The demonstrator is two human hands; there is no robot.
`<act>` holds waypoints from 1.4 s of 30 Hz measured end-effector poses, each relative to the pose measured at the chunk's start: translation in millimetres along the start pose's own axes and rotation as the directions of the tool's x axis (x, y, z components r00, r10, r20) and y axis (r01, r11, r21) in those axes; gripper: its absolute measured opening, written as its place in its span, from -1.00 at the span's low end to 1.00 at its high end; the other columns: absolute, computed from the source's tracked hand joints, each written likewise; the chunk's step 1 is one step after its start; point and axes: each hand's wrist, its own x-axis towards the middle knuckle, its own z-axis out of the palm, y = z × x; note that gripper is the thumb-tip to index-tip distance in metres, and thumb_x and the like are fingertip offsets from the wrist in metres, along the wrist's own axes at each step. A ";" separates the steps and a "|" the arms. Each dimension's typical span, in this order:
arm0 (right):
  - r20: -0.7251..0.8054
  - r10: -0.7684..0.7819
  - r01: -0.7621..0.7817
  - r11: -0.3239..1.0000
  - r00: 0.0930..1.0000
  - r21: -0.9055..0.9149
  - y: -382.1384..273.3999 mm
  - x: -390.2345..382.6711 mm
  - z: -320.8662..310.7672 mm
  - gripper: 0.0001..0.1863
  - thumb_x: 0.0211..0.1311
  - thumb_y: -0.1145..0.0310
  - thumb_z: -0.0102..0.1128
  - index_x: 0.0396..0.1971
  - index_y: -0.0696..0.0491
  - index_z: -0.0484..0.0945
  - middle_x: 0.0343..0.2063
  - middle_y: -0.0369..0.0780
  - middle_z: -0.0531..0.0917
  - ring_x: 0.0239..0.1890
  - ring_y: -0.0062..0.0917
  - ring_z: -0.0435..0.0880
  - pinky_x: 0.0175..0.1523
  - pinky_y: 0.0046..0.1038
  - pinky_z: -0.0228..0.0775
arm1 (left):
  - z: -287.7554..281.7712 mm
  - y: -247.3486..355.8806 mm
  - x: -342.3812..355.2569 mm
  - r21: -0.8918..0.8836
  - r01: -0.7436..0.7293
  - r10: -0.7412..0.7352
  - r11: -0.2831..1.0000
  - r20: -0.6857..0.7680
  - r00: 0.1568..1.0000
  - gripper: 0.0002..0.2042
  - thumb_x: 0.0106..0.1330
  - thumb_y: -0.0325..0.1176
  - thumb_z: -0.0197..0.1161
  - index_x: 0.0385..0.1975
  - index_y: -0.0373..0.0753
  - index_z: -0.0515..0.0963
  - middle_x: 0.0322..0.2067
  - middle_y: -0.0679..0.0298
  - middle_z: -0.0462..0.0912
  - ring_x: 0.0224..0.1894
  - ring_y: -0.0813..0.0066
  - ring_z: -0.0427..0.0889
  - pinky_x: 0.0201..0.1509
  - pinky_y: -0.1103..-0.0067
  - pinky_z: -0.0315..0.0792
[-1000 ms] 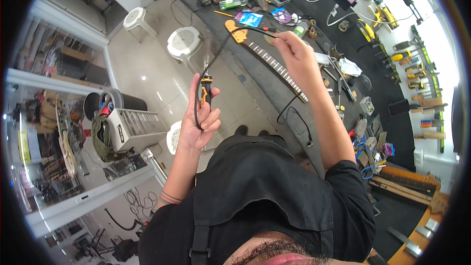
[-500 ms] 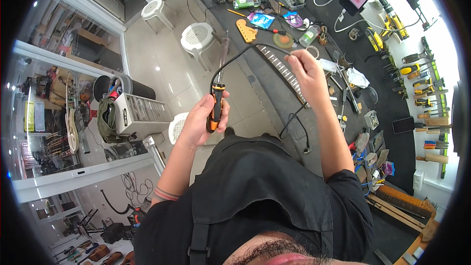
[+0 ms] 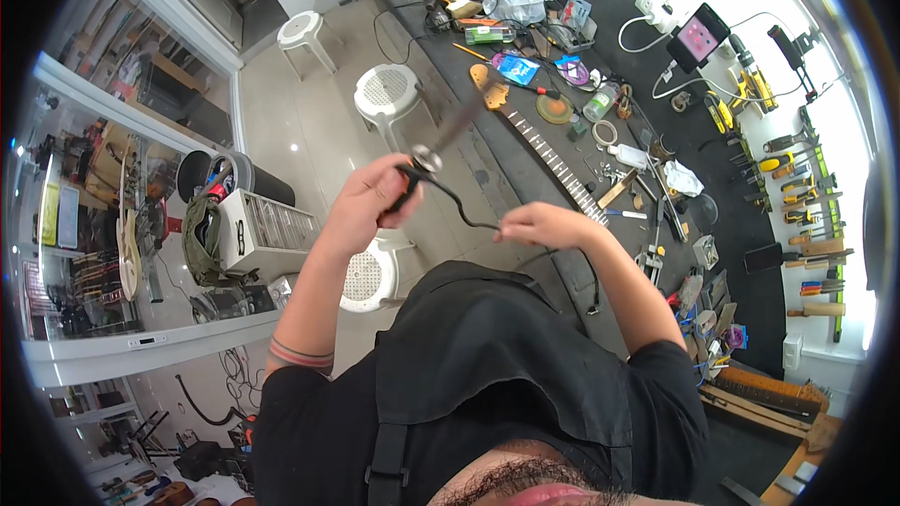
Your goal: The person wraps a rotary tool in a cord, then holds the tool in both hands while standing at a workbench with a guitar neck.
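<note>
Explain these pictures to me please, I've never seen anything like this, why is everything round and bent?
There's no machine here, just a person working with two bare hands. One wide fisheye camera, worn on the head and looking down, took all the pictures; it bends straight edges. The left hand grips a dark-handled tool, its long shaft blurred. The right hand pinches a black cord that runs between the hands. On the cluttered workbench lie a guitar neck and a blue packet. White stools stand alongside.

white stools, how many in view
3: far stool at upper left, middle stool beside the bench, near stool just below the left hand, partly hidden. More may be hidden.
</note>
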 end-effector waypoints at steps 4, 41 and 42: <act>-0.296 -0.171 0.125 0.978 0.940 -0.168 26.1 85.6 -26.6 -0.60 0.58 0.05 0.15 -0.22 0.08 0.76 -0.25 -0.11 0.79 -0.15 -0.32 0.74 0.00 -0.24 0.54 | 12.7 10.6 5.9 0.468 -0.001 -0.214 0.883 0.406 0.889 -0.65 0.62 -0.10 0.18 0.02 -0.30 0.65 -0.39 0.17 0.68 -0.51 0.38 0.54 -0.40 0.44 0.38; -0.477 -0.511 0.466 0.857 0.715 -0.221 -117.0 19.7 14.6 -0.71 0.67 0.26 0.04 -0.08 0.15 0.66 -0.16 -0.11 0.74 -0.07 -0.33 0.71 0.15 -0.35 0.49 | -34.1 40.4 60.3 0.971 -0.223 -0.111 -0.090 0.213 0.971 -0.83 0.37 -0.45 0.17 -0.11 -0.31 0.43 -0.35 -0.11 0.69 -0.17 -0.15 0.68 -0.19 0.18 0.50; -0.382 -0.447 0.446 0.890 0.809 -0.098 -117.9 14.2 41.6 -0.72 0.67 0.28 0.01 -0.04 0.14 0.65 -0.13 -0.10 0.73 -0.02 -0.28 0.70 0.20 -0.34 0.47 | -33.5 49.5 67.3 0.989 -0.149 -0.052 -0.022 0.148 0.988 -0.82 0.41 -0.43 0.21 -0.11 -0.32 0.41 -0.36 -0.10 0.68 -0.18 -0.14 0.69 -0.18 0.18 0.51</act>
